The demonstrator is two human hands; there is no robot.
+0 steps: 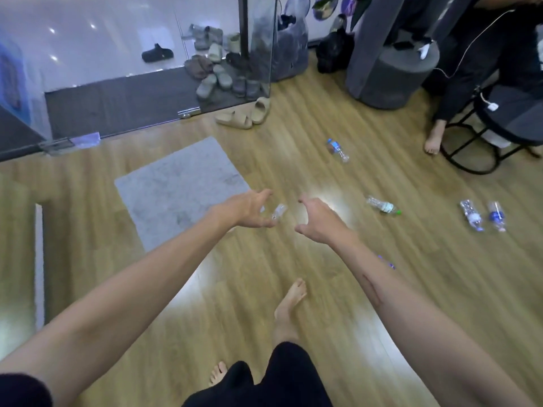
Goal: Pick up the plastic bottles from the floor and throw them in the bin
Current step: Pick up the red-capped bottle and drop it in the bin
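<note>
Both arms extended over the wooden floor, left hand and right hand loosely curled and grasping nothing, with one clear plastic bottle lying between them and others scattered rightward; the light bottle may roll from a glancing touch.

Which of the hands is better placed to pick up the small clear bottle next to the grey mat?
Probably left. The left hand is beside the small clear bottle, fingers open towards it; the right hand is farther.
</note>
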